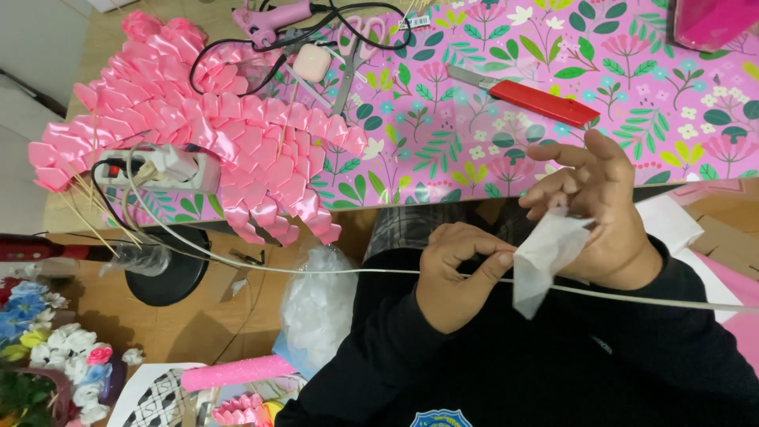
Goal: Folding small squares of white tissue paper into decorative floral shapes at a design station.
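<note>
My left hand [455, 277] pinches one corner of a folded white ribbon piece [544, 259] between thumb and forefinger, just in front of my dark-sleeved body. My right hand [594, 207] is right behind the piece with its fingers spread; the piece's top edge lies against its palm. A thin white cable [332, 271] runs across under both hands, from a white power strip [170, 168] at the left to the right edge of the view.
On the pink floral table [474, 142] lie a pile of folded pink ribbon petals [237, 134], a pink glue gun [269, 16], scissors [352, 55] and a red cutter knife [538, 101]. A bag of white pieces [318, 304] and a black round base [168, 273] sit lower left.
</note>
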